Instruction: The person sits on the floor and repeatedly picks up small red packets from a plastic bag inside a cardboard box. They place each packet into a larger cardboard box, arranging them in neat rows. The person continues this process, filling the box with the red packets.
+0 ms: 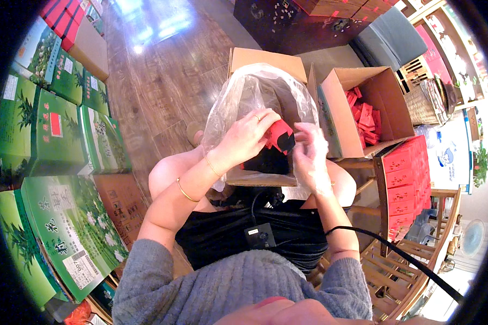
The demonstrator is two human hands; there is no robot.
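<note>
My left hand [248,132] holds a small red packet [279,132] with a black patch at its near end. Close on the packet's right side is my right hand [310,152], its fingers curled and slightly blurred; whether it touches the packet I cannot tell. Both hands are above a cardboard box [268,61] lined with a clear plastic bag [223,109], standing between my knees. Dark contents with bits of red show inside, partly hidden by my hands. To the right, an open cardboard box [394,109] holds several loose red packets [366,118].
Green printed cartons [61,130] are stacked at the left. Rows of red packets [402,183] fill a tray at the right, beside a wooden chair [398,264]. A black cable [406,252] crosses at lower right. A dark red cabinet [264,24] stands ahead.
</note>
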